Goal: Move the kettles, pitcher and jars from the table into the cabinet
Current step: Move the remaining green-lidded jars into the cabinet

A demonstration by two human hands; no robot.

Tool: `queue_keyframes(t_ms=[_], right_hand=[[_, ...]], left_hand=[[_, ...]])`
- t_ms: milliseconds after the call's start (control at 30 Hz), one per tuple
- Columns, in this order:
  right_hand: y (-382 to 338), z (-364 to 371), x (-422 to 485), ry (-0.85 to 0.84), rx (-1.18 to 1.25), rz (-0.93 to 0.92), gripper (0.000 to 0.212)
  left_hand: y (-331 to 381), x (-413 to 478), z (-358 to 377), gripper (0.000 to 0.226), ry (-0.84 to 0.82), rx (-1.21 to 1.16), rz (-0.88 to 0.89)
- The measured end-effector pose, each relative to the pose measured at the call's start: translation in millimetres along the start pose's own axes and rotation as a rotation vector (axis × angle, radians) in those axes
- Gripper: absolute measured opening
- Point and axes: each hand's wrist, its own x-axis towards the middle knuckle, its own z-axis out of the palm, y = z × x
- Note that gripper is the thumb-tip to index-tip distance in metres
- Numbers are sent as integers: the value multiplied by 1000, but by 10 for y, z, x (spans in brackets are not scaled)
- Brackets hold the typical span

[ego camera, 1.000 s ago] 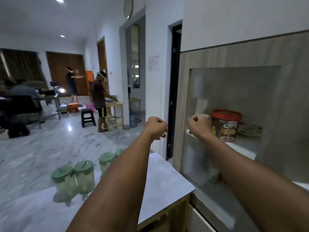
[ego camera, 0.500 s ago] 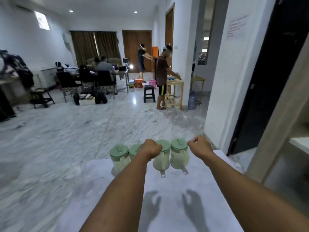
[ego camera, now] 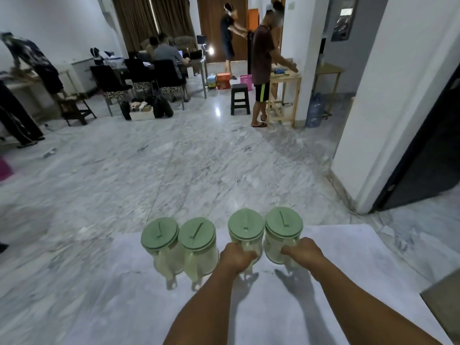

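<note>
On table [ego camera: 336,282], hands [ego camera: 236,257] gripping two pitchers [ego camera: 246,232].

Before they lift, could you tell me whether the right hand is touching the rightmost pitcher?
Touching: the head view shows the right hand closed around the handle of the rightmost pitcher.
</note>
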Motion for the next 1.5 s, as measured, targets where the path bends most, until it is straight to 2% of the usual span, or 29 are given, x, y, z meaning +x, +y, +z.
queue_keyframes(t_ms=[167,233,300,367,433,533,633,800,967,1067,1267,1400,1500], right_hand=[[-106,103,67,29,12,37,33],[-115,120,59,49,49,43,33],[-94,108,27,68,115,50,36],[-129,39,-124,84,172,43,29],[-208,-63,-346,120,232,27,20],[-262,-255,-783,166,322,-13,17],[-157,-478,-1361,221,431,-56,15],[288,-827,-2561,435,525,-84,14],[947,-1231,-3890,630,496,-29,11],[1391,-1559,-4723,748,478,42,18],[2311,-2179,-6235,933,481,150,18],[2918,-2505,-7148,992,493,216,20],[3366,-2746,-7806,1039,496,278,21]], left_hand=[[12,27,36,61,-10,-142,3],[-20,14,28,57,-16,-176,6],[-36,-67,-30,44,-32,-188,7],[16,-238,-168,23,-50,-180,18],[88,-410,-324,15,-84,-187,25],[213,-729,-513,21,-151,-190,67],[345,-1157,-580,18,-210,-178,152],[517,-2032,-449,24,-332,-146,336],[655,-3044,-14,26,-490,-74,503],[764,-3722,394,29,-619,8,607],[962,-5135,1280,34,-889,170,794],[1058,-6151,1847,39,-974,282,936],[1102,-6936,2286,43,-1074,385,968]])
